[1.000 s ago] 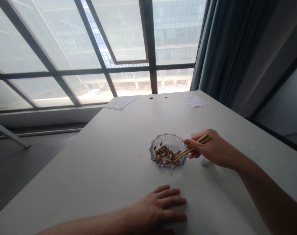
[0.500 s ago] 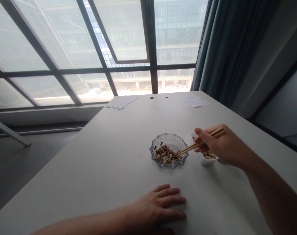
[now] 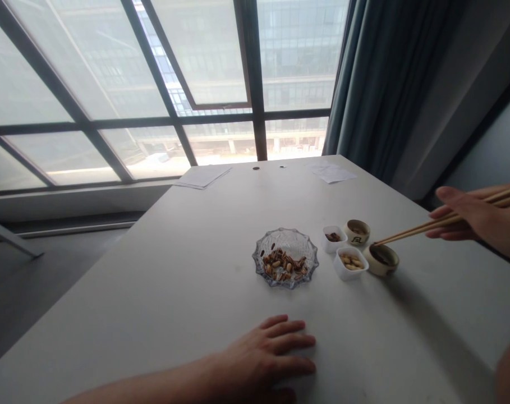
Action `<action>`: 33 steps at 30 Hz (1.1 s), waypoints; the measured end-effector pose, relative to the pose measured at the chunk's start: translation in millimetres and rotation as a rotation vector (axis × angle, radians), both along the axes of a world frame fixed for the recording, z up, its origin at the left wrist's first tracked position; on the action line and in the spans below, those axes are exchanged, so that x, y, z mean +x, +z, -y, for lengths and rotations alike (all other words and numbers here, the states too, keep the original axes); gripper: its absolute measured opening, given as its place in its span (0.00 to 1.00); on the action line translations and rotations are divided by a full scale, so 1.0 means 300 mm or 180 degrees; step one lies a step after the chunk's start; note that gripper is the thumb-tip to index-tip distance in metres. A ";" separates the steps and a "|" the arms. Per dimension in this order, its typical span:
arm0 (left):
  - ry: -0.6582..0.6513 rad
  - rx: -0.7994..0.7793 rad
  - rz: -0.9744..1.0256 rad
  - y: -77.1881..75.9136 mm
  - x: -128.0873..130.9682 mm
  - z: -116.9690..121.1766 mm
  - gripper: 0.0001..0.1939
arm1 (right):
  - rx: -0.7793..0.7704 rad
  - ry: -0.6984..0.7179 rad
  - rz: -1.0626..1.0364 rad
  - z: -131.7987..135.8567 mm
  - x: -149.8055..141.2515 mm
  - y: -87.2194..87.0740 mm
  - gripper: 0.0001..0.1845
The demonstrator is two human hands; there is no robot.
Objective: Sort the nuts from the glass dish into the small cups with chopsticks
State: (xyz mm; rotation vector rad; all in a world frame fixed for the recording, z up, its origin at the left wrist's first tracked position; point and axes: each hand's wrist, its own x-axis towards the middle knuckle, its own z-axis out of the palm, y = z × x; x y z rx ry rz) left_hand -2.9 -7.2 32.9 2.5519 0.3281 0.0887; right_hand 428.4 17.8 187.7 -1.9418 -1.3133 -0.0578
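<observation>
Chopsticks (image 3: 423,229), where are they?

They are in the right hand (image 3: 469,216), over the right side of the table (image 3: 154,303). The picture cuts off part of that hand.

How does that hand look?

Its fingers curl in close and hold the two wooden sticks. The sticks point left, side by side. Their tips reach the rim of a round cream cup (image 3: 381,260) with something dark inside.

And the left hand (image 3: 263,356)?

It lies flat on the table near the close edge. Its fingers are spread wide, and it holds nothing.

What else is near the sticks?

There is a small round cup (image 3: 357,232) with a black mark, a white square cup of pale nuts (image 3: 350,264), and a white square cup of dark bits (image 3: 334,238). They stand close together, between the right hand and a glass dish (image 3: 285,258) of striped seeds.

Anything farther off?

One paper stack (image 3: 202,177) and one loose paper (image 3: 331,174) lie at the far edge. Behind them are a big window (image 3: 154,73) and a dark curtain (image 3: 376,73).
</observation>
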 end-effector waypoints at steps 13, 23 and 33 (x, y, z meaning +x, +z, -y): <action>-0.0002 0.0089 -0.0031 -0.006 -0.002 -0.001 0.25 | 0.0338 0.0243 -0.1200 0.006 -0.185 0.074 0.13; -0.0012 0.0182 -0.0085 -0.016 -0.004 0.002 0.25 | -0.0484 0.2248 -0.1918 -0.097 -0.424 -0.098 0.34; -0.0032 0.0249 -0.0029 -0.040 -0.006 0.001 0.25 | -0.0840 0.2341 -0.2085 -0.145 -0.529 -0.201 0.34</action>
